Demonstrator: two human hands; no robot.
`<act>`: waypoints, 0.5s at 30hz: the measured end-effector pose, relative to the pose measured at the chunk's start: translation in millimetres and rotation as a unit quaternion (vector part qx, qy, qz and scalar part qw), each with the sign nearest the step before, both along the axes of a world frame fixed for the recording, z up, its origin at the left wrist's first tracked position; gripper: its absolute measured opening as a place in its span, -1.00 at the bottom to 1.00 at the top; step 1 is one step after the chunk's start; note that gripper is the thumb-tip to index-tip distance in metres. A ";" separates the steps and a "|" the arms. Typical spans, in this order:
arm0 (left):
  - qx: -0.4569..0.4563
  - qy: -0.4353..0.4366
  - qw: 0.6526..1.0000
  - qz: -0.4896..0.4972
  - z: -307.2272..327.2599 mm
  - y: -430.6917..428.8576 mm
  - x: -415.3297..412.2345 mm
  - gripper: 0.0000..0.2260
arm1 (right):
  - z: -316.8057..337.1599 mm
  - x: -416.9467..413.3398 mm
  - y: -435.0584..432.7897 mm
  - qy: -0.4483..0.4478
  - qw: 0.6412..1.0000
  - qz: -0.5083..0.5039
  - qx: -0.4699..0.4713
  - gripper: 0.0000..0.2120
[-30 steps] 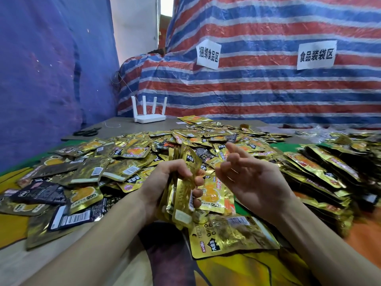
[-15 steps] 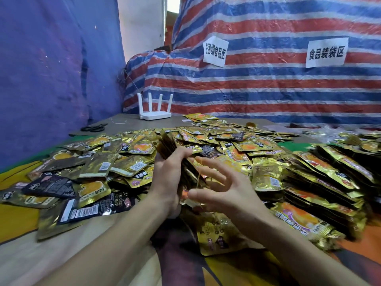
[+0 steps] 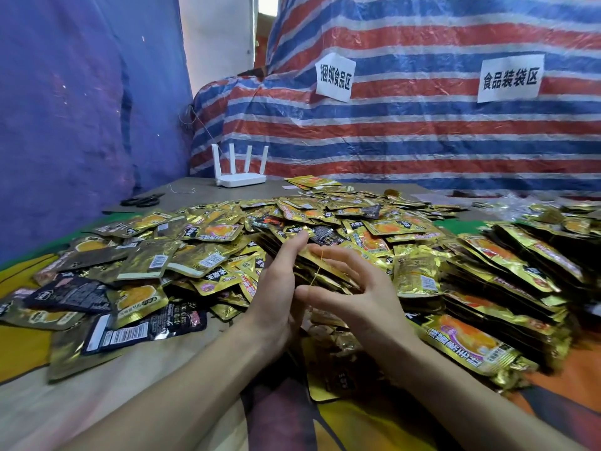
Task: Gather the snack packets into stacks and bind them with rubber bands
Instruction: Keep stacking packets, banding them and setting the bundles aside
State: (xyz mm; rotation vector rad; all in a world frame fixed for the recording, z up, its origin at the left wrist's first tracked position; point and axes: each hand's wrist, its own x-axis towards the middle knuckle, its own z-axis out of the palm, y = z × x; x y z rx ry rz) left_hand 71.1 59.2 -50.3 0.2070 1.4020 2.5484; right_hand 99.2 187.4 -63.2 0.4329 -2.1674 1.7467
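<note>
My left hand (image 3: 279, 288) grips a stack of gold snack packets (image 3: 327, 272) from its left side, holding it edge-up above the table. My right hand (image 3: 354, 296) is against the stack's right side with its fingers spread. A thin yellow rubber band (image 3: 316, 269) runs taut from its index finger to its thumb, across the stack's edge. The left thumb is hidden behind the stack. Loose gold and black packets (image 3: 195, 255) cover the table all around the hands.
Several layered stacks of packets (image 3: 520, 275) lie to the right. A white router (image 3: 240, 177) and black scissors (image 3: 143, 200) sit at the far left of the table. A striped tarp (image 3: 422, 131) with two paper signs closes the back.
The left hand has tipped the stack forward and away from me. The right hand has come in from the right and now stretches the rubber band against the stack.
</note>
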 end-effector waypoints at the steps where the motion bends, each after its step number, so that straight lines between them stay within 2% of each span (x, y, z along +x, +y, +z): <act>1: -0.001 0.009 1.000 -0.006 -1.6 0.3 -0.9 -0.62 | 0.7 -0.2 1.2 -0.002 1.000 -0.001 -0.009 -0.54; 7: 0.023 0.019 1.000 -0.009 -4.1 2.9 -2.0 -0.67 | 4.3 -2.7 5.4 -0.009 0.999 -0.032 0.028 -0.49; 15: 0.032 0.002 0.999 0.044 2.8 8.1 1.3 -0.70 | 1.7 -7.5 5.6 -0.022 0.999 0.018 -0.026 -0.43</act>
